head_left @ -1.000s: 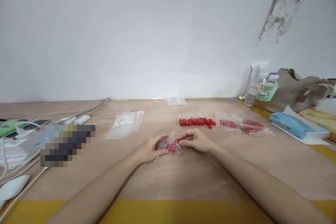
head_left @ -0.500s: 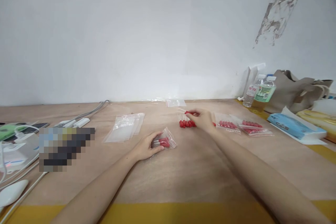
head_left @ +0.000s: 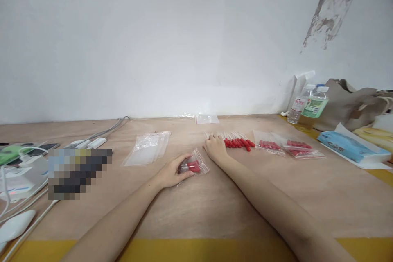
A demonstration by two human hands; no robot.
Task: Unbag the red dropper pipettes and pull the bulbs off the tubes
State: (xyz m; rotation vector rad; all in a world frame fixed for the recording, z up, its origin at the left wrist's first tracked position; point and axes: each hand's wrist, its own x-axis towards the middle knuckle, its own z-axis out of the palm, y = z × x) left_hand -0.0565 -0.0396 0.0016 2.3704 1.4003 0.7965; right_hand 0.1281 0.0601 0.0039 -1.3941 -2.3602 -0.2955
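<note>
A small clear zip bag (head_left: pixel 202 163) lies on the table with a few red-tipped sticks (head_left: pixel 193 166) inside. My left hand (head_left: pixel 175 170) is closed around its left side, thumb in front and fingers behind. Farther back is a row of red-tipped white sticks (head_left: pixel 238 143), red heads toward me. My right hand (head_left: pixel 215 147) is curled over the row's left end; pale stick ends show just above its fingers. The heads beneath that hand are hidden.
Filled zip bags (head_left: pixel 270 145) lie right of the row. Flat zip bags (head_left: pixel 149 147) are fanned out at left, another bag (head_left: pixel 207 119) near the wall. Bottles (head_left: pixel 315 106), a blue tissue pack (head_left: pixel 353 147) and a grey bag stand right; cables and chargers (head_left: pixel 24 176) lie left.
My right hand has moved left and come down on the left end of the row, uncovering its right part. My left hand stays on the bag.
</note>
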